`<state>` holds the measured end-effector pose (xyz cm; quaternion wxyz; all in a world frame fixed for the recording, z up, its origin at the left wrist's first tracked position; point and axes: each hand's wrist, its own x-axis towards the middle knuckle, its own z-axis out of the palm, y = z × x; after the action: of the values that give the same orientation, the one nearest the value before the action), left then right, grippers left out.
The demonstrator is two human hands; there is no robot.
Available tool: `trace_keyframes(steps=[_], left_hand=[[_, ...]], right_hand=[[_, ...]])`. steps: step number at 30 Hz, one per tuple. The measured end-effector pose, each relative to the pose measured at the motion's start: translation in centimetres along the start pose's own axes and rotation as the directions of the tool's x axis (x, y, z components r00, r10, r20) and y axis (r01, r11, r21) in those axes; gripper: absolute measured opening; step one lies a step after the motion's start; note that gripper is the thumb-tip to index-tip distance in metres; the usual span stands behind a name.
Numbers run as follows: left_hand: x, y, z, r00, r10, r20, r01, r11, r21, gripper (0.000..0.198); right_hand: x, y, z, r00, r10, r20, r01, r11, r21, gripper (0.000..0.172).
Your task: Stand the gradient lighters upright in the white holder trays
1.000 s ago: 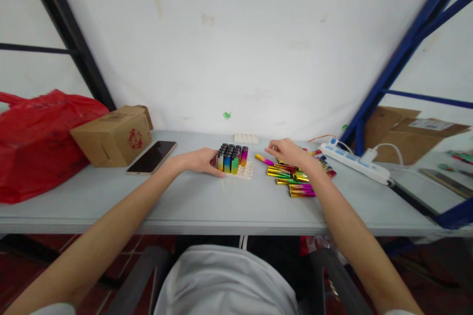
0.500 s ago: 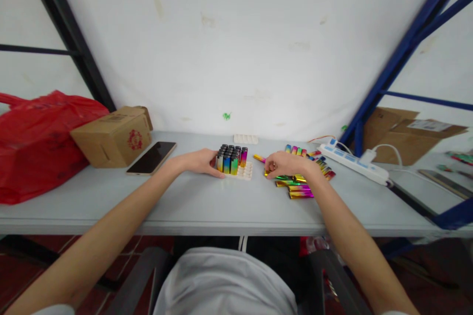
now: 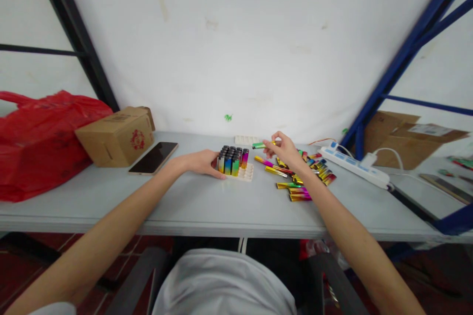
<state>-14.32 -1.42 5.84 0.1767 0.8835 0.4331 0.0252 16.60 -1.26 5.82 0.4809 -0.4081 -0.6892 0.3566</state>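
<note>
A white slotted tray point(image 3: 246, 173) stands on the table, with a block of upright lighters point(image 3: 232, 161) in its left part. They are shiny, in rainbow colours, with black tops; slots at the tray's right side are bare. My left hand point(image 3: 205, 163) wraps the left side of the tray and lighters, thumb in front, other fingers partly hidden behind. Up and to the right of the tray, my right hand point(image 3: 283, 150) pinches a green-and-gold lighter point(image 3: 259, 145), held nearly level above the table. Below that hand lies a loose pile of metallic lighters point(image 3: 300, 190).
A second white tray point(image 3: 247, 140) lies against the wall. On the left are a phone point(image 3: 154, 157), a cardboard box point(image 3: 116, 137) and a red plastic bag point(image 3: 44, 142). A white power strip point(image 3: 354, 165) with plugged cables lies right of the pile, near a blue frame point(image 3: 399, 64).
My right hand has risen from the pile, moving away from me, and now carries a green-and-gold lighter. My left hand stays at the tray. The view has shifted slightly.
</note>
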Motion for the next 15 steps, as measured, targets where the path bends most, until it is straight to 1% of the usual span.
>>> trace_keyframes(steps=[1,3,4,6,8,10,12,15], left_hand=[[0.0,0.0,0.0,1.0,-0.001,0.001,0.001,1.0,-0.004,0.068],[0.0,-0.1,0.0,1.0,-0.001,0.003,0.001,1.0,-0.009,0.068],[0.0,-0.1,0.0,1.0,0.0,0.002,0.0,1.0,-0.006,0.067],[0.0,-0.2,0.1,1.0,-0.004,-0.002,0.004,1.0,0.009,0.067],[0.0,-0.3,0.1,1.0,-0.011,-0.002,0.011,1.0,0.021,0.069],[0.1,-0.5,0.2,1.0,-0.01,-0.006,0.01,1.0,0.024,0.069],[0.1,-0.5,0.2,1.0,-0.005,-0.013,0.005,1.0,0.026,0.069],[0.0,-0.3,0.2,1.0,-0.006,-0.019,0.006,1.0,0.018,0.07]], right_hand=[[0.1,0.2,0.4,0.999,0.036,-0.015,-0.034,0.989,0.141,0.049],[0.2,0.4,1.1,0.995,0.093,-0.022,-0.079,0.929,0.361,0.051],[0.2,0.4,1.4,0.993,0.12,-0.019,-0.1,0.893,0.44,0.05],[0.1,0.3,1.9,0.983,0.181,-0.002,-0.151,0.825,0.545,0.045],[-0.1,0.2,2.2,0.97,0.243,0.028,-0.212,0.778,0.591,0.04],[-0.2,0.2,2.4,0.96,0.272,0.068,-0.258,0.758,0.599,0.04],[-0.2,0.3,2.7,0.952,0.283,0.113,-0.295,0.762,0.576,0.04],[-0.2,0.7,3.0,0.947,0.289,0.141,-0.319,0.796,0.515,0.032]])
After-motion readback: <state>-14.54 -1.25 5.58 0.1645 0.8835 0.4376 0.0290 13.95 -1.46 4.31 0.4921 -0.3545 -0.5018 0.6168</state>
